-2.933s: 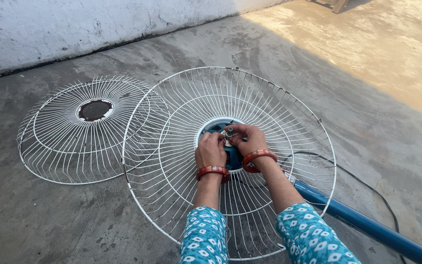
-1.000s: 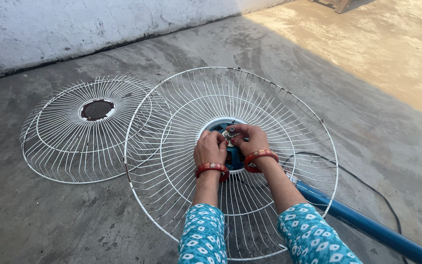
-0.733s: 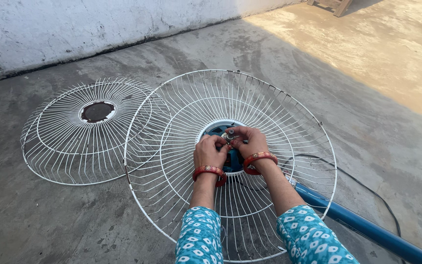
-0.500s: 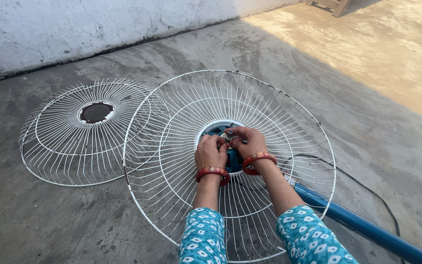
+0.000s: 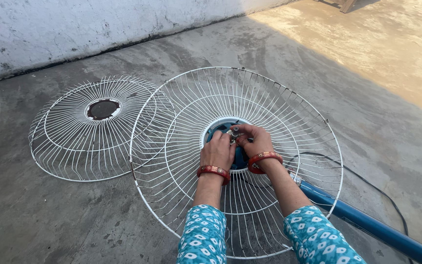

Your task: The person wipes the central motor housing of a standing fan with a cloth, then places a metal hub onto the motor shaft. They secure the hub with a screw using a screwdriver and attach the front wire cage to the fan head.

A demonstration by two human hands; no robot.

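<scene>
A white wire rear fan guard (image 5: 279,122) stands tilted on the concrete floor, mounted on a blue motor hub (image 5: 219,129). My left hand (image 5: 217,152) rests on the hub's near side with fingers curled against it. My right hand (image 5: 252,140) pinches the small metal shaft (image 5: 233,133) at the hub's centre. Both wrists wear red bangles, and patterned teal sleeves cover my forearms. What lies between my fingers and the hub is hidden.
A second white wire guard (image 5: 74,142) with a dark rusty centre disc lies flat to the left, its edge tucked behind the first. A blue pole (image 5: 367,227) and a black cable (image 5: 367,178) run off to the lower right. A whitewashed wall (image 5: 74,29) stands behind.
My hands stay at the hub with only small finger shifts. The view has drifted slightly.
</scene>
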